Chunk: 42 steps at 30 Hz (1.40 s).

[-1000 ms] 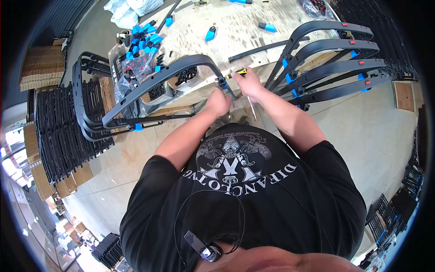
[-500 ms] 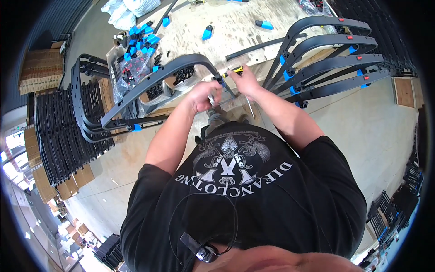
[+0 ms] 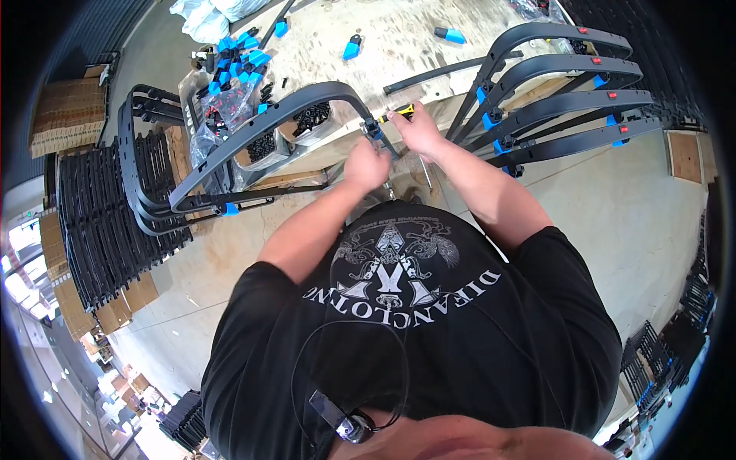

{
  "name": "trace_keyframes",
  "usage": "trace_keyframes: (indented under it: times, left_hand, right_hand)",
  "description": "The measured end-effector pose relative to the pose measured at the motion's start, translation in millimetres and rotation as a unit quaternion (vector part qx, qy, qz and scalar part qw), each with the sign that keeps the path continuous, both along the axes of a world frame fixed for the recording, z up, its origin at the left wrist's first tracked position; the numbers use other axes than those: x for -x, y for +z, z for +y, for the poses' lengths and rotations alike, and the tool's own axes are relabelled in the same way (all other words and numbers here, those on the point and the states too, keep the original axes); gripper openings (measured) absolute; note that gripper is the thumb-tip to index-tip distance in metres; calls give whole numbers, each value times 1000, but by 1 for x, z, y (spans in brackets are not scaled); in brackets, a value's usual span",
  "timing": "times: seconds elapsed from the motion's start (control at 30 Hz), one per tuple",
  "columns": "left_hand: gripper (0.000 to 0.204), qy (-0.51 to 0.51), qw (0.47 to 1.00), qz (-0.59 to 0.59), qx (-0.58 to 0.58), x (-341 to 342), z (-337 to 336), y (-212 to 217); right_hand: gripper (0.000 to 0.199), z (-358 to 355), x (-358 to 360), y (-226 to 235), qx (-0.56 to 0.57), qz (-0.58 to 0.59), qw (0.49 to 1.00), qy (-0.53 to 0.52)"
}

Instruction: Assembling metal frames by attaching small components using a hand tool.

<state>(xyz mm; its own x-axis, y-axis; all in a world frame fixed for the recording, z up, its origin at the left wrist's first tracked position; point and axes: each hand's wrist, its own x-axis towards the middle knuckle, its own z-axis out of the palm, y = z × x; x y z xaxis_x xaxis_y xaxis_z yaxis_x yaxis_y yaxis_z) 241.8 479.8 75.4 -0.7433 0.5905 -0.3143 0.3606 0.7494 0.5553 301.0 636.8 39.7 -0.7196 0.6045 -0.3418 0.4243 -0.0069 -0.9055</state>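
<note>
The person is wearing a black T-shirt (image 3: pixel 460 360) with a pale print, and a small dark device (image 3: pixel 345 420) is hanging on a cord at the neck. Just beyond the chest, the left hand (image 3: pixel 368 164) is clenching around a shiny metal tool (image 3: pixel 389 188), whose end is sticking out below the fist. Slightly farther out, the right hand (image 3: pixel 420 132) is grasping a yellow-and-black handle (image 3: pixel 399 113) that is pointing toward the near end of a curved black frame. A thin metal rod (image 3: pixel 426 175) is showing below this hand; I cannot tell whether it is belonging to the same handle.

The curved black frame (image 3: pixel 326 90) is arching leftward from between the hands, just in front of the person, and its lower bar is carrying a blue piece (image 3: pixel 231 208). Behind its arch, 2 open containers (image 3: pixel 320 134) are holding small dark parts. To the right, 4 similar frames (image 3: pixel 579 64) with red marks are leaning in a row against the desk (image 3: pixel 399 46).

On the desk, a straight dark bar (image 3: pixel 437 75) is lying near the edge. Farther back, 2 blue-and-black pieces (image 3: pixel 352 48) are lying well apart, while many more are heaping up at the left. Past that heap, white bags (image 3: pixel 203 19) are resting.
</note>
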Motion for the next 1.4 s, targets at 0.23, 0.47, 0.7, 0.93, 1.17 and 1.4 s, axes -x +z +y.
trace_keyframes:
  times: [0.23,0.47,0.7,0.93,1.17,1.4]
  left_hand:
    - [29,78,944,-315,-56,39,-2,0]
    - [33,39,999,-11,9,-5,8,-12]
    - [29,72,939,-335,23,29,17,37]
    - [44,43,997,-2,65,-3,9,-18]
    - [51,34,994,8,107,-7,13,-11]
    - [53,35,995,25,85,-8,11,-13]
  right_hand:
    - [54,1,-2,0,1,13,1000,-11]
    - [52,-1,-2,-2,-5,26,1000,-4]
    - [52,6,-3,-20,-50,27,998,9]
    - [53,2,-12,-46,192,153,969,-20]
    - [56,-28,-46,-51,-12,-69,997,36]
    - [64,-26,-72,55,146,-143,977,67]
